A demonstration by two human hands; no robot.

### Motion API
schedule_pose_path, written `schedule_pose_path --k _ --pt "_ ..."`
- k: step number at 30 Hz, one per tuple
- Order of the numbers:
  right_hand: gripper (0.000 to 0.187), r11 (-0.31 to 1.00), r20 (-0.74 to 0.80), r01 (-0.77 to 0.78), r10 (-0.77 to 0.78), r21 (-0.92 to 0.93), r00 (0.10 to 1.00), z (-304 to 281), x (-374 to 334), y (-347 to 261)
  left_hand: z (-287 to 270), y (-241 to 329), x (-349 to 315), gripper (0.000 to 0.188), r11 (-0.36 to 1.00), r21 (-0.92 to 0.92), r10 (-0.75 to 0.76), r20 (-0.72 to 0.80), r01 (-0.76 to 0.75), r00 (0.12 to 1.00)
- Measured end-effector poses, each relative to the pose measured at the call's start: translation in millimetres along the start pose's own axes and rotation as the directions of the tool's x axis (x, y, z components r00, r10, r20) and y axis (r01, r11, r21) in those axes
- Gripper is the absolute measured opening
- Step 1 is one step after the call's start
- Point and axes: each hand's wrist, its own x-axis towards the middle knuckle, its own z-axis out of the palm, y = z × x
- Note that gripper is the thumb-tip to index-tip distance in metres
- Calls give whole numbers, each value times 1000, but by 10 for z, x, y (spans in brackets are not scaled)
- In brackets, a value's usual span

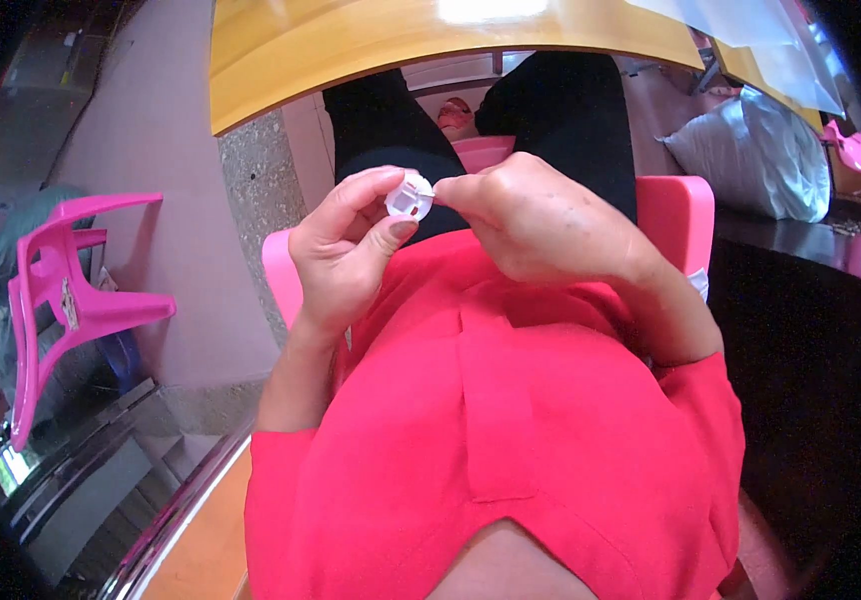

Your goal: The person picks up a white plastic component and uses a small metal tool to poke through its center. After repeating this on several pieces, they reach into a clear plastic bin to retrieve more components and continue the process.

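Note:
Between the thumb and fingers of my left hand is a small round white plastic piece with a raised square shape on its face and a small dark reddish spot near its lower edge. My right hand is closed beside it, the index finger and thumb pinched at the piece's right side. A thin pale sliver shows at those fingertips and reaches the piece; its kind is too small to make out. Both hands are held up over my lap, in front of my red top.
A yellow tabletop spans the far side above my knees. I sit in a pink chair. Another pink plastic chair stands at the left by the wall. A full white plastic bag sits at the far right, near a dark surface.

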Motion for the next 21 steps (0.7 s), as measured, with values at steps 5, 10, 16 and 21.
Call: schedule_pose_path --k 5,10,16,21 --pt "20 833 -168 -79 202 547 965 152 -47 -35 21 11 43 37 1000 9 25 -45 -24 999" --pt "21 653 -37 -171 292 738 956 240 13 -61 0 -15 26 38 998 -11 66 -60 -66 996" --pt "23 628 -47 -143 276 765 960 299 53 -51 2 -7 37 37 998 -6 55 -58 -56 997" --pt "21 653 -66 -110 239 749 969 322 62 -62 7 -33 35 36 996 -58 63 -75 -67 995"
